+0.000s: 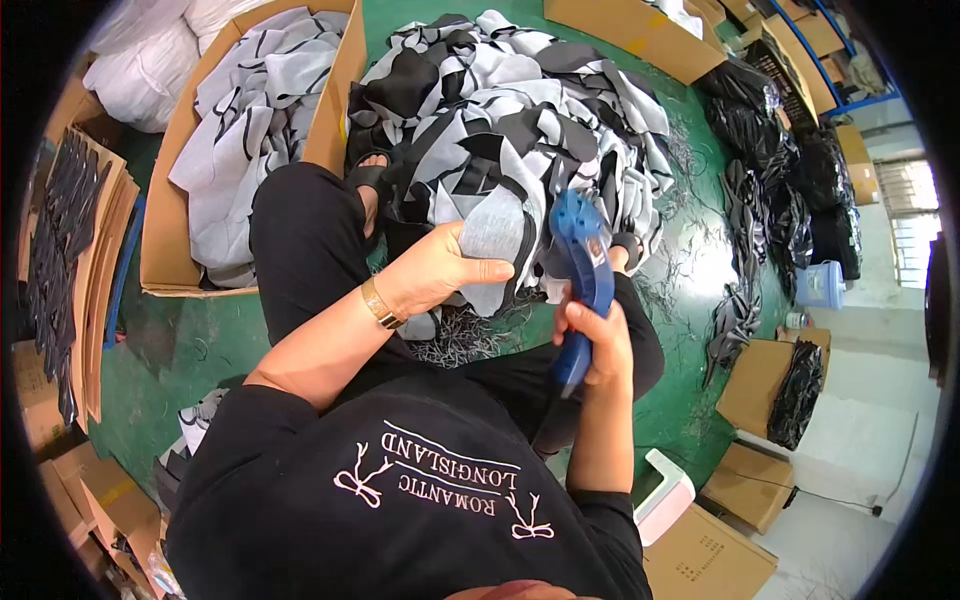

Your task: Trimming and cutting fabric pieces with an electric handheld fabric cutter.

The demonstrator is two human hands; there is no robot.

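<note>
Hands (pixel 432 272), two; blue tool (pixel 592 268), one

black shirt (pixel 400 525): white lettering, upside down | cardboard box (pixel 725 568): dark printed characters

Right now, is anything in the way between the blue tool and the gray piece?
Nothing visible is. Both hands are near each other: the left hand holds the gray piece, the right hand the blue tool. The cloth pile lies beyond.

Your left head fisheye's aimed steeply down: black printed fabric T-shirt (pixel 290 540) super close, grey-and-black fabric pile (pixel 500 70) farther out, glossy green floor (pixel 690 435) reaching its right edge.
</note>
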